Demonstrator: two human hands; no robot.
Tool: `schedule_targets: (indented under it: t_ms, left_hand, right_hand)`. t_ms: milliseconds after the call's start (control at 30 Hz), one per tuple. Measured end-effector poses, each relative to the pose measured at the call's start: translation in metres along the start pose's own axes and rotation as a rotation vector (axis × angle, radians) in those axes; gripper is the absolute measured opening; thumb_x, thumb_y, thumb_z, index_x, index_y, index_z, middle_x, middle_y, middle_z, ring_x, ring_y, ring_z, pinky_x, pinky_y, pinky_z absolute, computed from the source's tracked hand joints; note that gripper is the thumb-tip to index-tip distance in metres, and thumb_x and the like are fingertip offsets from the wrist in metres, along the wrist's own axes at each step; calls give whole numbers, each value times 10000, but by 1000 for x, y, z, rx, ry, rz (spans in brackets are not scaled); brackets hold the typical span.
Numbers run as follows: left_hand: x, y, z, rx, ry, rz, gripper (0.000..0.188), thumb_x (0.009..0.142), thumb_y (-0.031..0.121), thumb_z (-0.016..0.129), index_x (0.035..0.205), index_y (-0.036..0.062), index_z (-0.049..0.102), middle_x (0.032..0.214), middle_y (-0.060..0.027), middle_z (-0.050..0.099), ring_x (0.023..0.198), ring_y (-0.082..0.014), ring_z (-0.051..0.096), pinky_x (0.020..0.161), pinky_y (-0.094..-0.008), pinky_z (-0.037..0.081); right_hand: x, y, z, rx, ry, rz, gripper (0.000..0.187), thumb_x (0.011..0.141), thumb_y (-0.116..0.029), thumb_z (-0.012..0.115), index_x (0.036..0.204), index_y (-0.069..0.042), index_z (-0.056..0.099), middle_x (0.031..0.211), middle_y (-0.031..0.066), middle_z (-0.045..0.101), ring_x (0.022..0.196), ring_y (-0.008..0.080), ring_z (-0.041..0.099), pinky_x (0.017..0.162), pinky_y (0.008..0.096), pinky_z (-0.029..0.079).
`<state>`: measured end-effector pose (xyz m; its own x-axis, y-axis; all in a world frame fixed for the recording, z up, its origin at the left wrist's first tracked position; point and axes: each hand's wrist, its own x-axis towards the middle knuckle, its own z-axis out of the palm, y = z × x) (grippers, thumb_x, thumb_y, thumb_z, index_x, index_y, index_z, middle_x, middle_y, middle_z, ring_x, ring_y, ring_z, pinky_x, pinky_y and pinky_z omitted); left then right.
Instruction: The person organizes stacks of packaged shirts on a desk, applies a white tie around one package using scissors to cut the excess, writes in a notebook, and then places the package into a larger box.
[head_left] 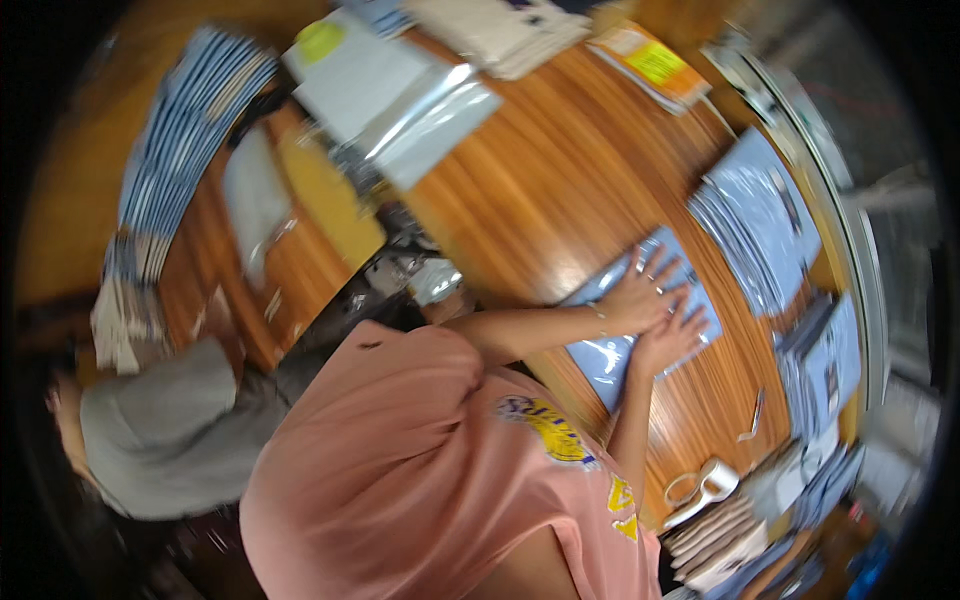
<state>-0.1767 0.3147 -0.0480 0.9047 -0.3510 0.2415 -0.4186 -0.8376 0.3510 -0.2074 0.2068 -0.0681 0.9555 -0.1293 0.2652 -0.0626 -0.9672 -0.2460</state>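
1. The left hand and right hand lie open, fingers spread, close together on a blue packet.
2. The packet, directly beneath both palms, is flat and straight-edged, its surface glossy; through the blur, it appears to be folded cloth in clear plastic.
3. Beyond the fingertips, similar packets sit stacked on the wooden table.

And there's print on the pink shirt: yellow lettering with purple-blue, bent across the folds, and more yellow characters lower down! Over to the orange pack, a bright yellow label, too blurred to read. Dark labels mark the upper blue stack and lower blue stack, their wording just as illegible.
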Motion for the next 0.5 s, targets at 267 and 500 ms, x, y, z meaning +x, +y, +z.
schedule_targets:
  t_ms: [267,500]
  left_hand:
    - [1,-16,22,-403,-43,-56,498,853,399,446,1303,187,417,1420,-161,231,1330,-400,73,993,-649,23]
    - [-103,-205,-165,-695,415,-482,250,894,228,487,1034,48,591,968,-106,610,943,-191,565,846,-351,448]
  right_hand:
    - [2,8,9,-55,18,-86,448,914,-343,309,1345,-231,362,1411,161,260,1295,399,202,1012,562,152]
    - [-7,-13,-1,-44,-41,-159,461,901,-282,302,1356,-218,340,1410,162,261,1298,391,200,1025,556,125]
